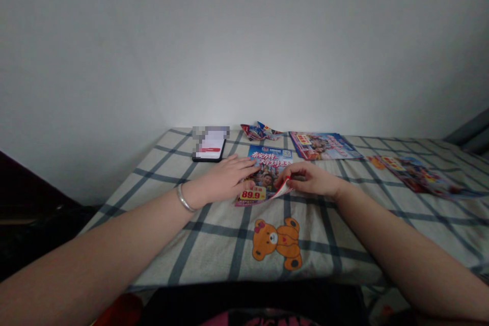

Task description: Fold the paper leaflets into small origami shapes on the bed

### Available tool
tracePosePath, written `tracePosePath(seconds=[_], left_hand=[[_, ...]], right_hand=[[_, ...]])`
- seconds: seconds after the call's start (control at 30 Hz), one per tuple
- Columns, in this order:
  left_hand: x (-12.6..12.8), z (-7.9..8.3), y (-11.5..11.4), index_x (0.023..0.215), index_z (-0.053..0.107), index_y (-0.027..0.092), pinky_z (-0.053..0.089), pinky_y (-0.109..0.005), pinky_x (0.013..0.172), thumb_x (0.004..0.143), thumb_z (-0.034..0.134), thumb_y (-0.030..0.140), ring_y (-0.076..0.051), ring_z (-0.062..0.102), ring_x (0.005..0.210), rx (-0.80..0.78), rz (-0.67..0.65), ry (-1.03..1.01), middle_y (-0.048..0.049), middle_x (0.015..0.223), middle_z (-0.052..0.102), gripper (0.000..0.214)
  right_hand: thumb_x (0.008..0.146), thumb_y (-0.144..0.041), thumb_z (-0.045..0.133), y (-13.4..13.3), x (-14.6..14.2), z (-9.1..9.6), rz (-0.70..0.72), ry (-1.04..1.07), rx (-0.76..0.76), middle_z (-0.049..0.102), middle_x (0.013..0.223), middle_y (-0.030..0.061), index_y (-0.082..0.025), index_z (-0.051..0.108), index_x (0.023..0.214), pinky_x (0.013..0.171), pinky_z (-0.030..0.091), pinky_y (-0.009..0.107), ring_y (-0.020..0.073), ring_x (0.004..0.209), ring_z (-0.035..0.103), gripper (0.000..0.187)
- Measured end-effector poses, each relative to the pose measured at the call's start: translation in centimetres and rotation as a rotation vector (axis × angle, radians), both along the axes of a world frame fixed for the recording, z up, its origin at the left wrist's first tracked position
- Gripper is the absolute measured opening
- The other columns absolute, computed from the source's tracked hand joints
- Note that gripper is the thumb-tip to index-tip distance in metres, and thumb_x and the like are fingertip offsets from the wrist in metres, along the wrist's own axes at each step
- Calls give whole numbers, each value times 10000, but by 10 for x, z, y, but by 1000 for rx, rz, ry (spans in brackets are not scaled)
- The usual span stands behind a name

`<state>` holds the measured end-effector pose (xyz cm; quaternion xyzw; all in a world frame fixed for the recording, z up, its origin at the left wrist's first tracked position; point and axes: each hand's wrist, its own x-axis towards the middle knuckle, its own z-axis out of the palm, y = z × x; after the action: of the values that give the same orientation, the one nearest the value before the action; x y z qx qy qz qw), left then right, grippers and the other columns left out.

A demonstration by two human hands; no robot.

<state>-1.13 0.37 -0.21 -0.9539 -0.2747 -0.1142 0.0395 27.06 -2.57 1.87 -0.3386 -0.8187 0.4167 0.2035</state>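
Observation:
A printed flyer [265,178] with a large 89.9 price lies on the checked tablecloth in front of me. My left hand [233,175] rests flat over its left side, fingers stretched out. On the opposite side, my right hand [305,178] pinches the lower right corner, which is curled up and shows its pale underside. A silver bangle [185,197] circles my left wrist.
A phone [209,145] with a lit screen lies at the back left. Crumpled flyers [260,131] sit near the wall, beside a stack of flyers [324,145]. More flyers [416,173] lie at the right. A bear print [278,244] decorates the tablecloth [214,252].

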Motion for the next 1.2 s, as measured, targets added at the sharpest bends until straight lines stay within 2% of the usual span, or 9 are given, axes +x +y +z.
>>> tracePosePath(seconds=[0.17,0.23,0.33,0.5,0.73,0.87,0.97,1.07,1.2], left_hand=[[0,17,-10,1240,629,188,391,-413,957,1024,347,469,-234,591,1086,71,-59,26,-87,1162,685,453],[1,24,-17,1155,675,174,415,-411,896,1025,321,488,-238,612,983,62,-38,51,-86,1043,711,491],[4,30,-29,1010,720,175,410,-433,922,1000,341,555,-246,620,962,65,1,32,-86,960,711,537],[10,21,-37,964,705,140,395,-469,983,944,232,718,-260,619,980,89,33,-57,-128,981,695,747],[12,15,-32,1135,652,168,453,-415,858,977,86,663,-240,638,942,13,3,-136,-107,1020,702,768],[12,17,-32,1177,631,162,463,-410,818,999,192,619,-242,631,905,30,37,-134,-120,1097,698,658],[12,15,-33,1258,585,186,463,-413,872,991,357,551,-248,621,986,36,72,-118,-102,1207,666,507],[12,12,-33,1333,534,207,460,-408,934,950,480,465,-252,596,1095,54,95,-125,-88,1330,595,465],[12,10,-33,1396,486,269,484,-414,903,952,481,391,-254,603,1087,96,116,-102,-67,1388,541,460]], right_hand=[[869,-520,571,0,-2,0,-75,-84,46,597,707,-4,-181,585,747,656,466,260,128,676,556,360],[879,-500,563,-1,-4,0,-82,-115,63,582,678,-11,-185,582,740,621,445,252,121,639,537,345],[893,-446,558,-3,-7,-1,-103,-164,129,571,652,-20,-186,589,745,570,403,239,112,595,507,300],[899,-382,565,-2,-12,-7,-226,-304,291,620,693,-6,-192,634,779,560,368,238,116,609,529,235],[877,-339,589,-2,-23,-9,-339,-452,454,650,751,14,-197,636,758,589,351,247,134,664,545,191],[891,-348,564,-5,-28,-7,-417,-534,492,663,790,20,-205,631,769,569,325,241,135,674,551,200],[900,-374,546,-5,-30,-6,-491,-612,519,679,830,29,-209,629,783,543,296,244,139,679,560,219],[912,-385,523,-3,-29,-5,-541,-662,552,697,861,37,-211,634,811,540,289,250,152,711,585,230],[921,-396,504,-1,-29,-5,-574,-695,559,711,877,40,-214,636,827,539,293,253,163,737,607,244]])
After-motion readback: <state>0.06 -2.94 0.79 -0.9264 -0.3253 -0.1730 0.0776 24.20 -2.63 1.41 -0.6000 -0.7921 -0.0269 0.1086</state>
